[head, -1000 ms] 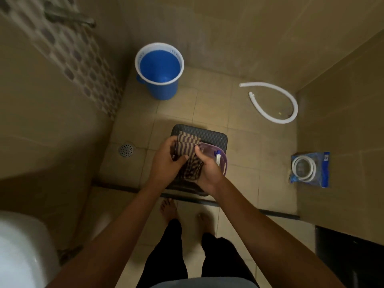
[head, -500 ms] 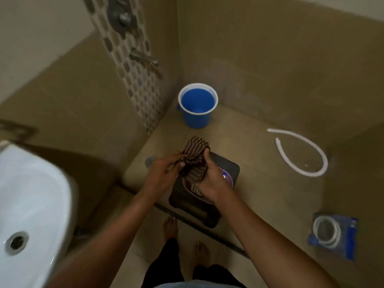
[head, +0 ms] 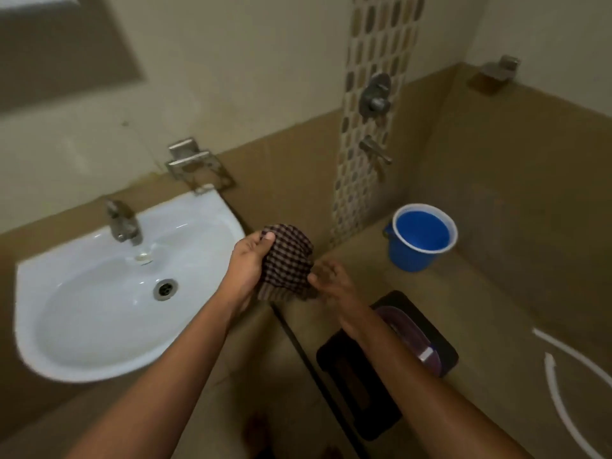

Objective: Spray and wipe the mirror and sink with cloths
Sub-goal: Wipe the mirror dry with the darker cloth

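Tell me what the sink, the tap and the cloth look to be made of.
Sink: probably glazed ceramic, white and glossy with bright reflections. Tap: metal, likely chrome or steel, grey with a dull shine. Cloth: woven fabric, probably cotton, matte, dark checked weave, bunched softly in the left hand; the right hand is blurred at its lower edge.

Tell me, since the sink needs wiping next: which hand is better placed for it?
Left. The left hand grips the cloth right beside the sink; the right hand is farther away.
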The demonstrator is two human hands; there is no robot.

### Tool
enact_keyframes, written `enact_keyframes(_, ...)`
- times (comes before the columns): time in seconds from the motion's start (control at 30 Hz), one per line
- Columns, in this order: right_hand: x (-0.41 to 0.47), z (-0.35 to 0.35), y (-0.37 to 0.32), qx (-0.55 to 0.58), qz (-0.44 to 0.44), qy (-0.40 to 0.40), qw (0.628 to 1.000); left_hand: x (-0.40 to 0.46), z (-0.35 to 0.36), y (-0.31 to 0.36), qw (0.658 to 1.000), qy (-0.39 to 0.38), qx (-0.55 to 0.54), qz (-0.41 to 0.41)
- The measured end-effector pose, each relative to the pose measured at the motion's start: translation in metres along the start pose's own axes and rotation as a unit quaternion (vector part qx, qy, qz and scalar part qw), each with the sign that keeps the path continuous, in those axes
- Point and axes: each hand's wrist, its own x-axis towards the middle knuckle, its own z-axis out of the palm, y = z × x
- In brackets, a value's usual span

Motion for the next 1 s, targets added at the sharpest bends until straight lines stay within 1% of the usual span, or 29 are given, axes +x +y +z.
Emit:
enact_keyframes(0.07, 0.009, 0.028, -0.008, -0.009, 0.006, -0.071, 0.997, -0.010, -0.033, 0.011, 1.000, 0.007, 0.025, 0.000)
enact_keyframes(0.13, 0.011, 0.062, -0.014, -0.008, 0.009, -0.145, 0.989, -0.019, -0.061, 0.020, 0.999, -0.010, 0.046, 0.000)
enact_keyframes(0.2, 0.013, 0.097, -0.007, 0.004, 0.034, -0.209, 0.977, -0.029, -0.089, 0.030, 0.998, -0.013, 0.059, 0.007)
enact_keyframes(0.23, 0.014, 0.114, 0.002, 0.018, 0.056, -0.228, 0.972, -0.035, -0.102, 0.035, 0.998, -0.001, 0.068, 0.015)
enact_keyframes(0.3, 0.016, 0.143, 0.020, 0.021, 0.090, -0.220, 0.971, -0.044, -0.126, 0.042, 0.994, 0.047, 0.098, 0.031)
enact_keyframes(0.37, 0.015, 0.172, 0.035, 0.008, 0.102, -0.190, 0.976, -0.054, -0.153, 0.046, 0.986, 0.092, 0.136, 0.038)
enact_keyframes(0.43, 0.014, 0.196, 0.042, 0.010, 0.102, -0.162, 0.981, -0.061, -0.180, 0.048, 0.982, 0.116, 0.146, 0.020)
enact_keyframes(0.5, 0.013, 0.220, 0.046, 0.016, 0.093, -0.164, 0.982, -0.068, -0.208, 0.051, 0.985, 0.124, 0.119, -0.011)
enact_keyframes(0.57, 0.013, 0.244, 0.048, 0.044, 0.092, -0.166, 0.981, -0.072, -0.231, 0.057, 0.989, 0.119, 0.090, -0.024)
enact_keyframes(0.7, 0.015, 0.296, 0.058, 0.083, 0.119, -0.159, 0.977, -0.074, -0.272, 0.074, 0.991, 0.121, 0.058, 0.007)
enact_keyframes(0.87, 0.023, 0.355, 0.063, 0.111, 0.130, -0.184, 0.968, -0.072, -0.323, 0.095, 0.982, 0.150, 0.112, 0.035)
enact_keyframes(0.93, 0.026, 0.373, 0.062, 0.098, 0.117, -0.192, 0.969, -0.069, -0.338, 0.102, 0.976, 0.163, 0.133, 0.048)
enact_keyframes(1.0, 0.028, 0.388, 0.060, 0.088, 0.104, -0.197, 0.971, -0.064, -0.351, 0.108, 0.964, 0.183, 0.184, 0.064)
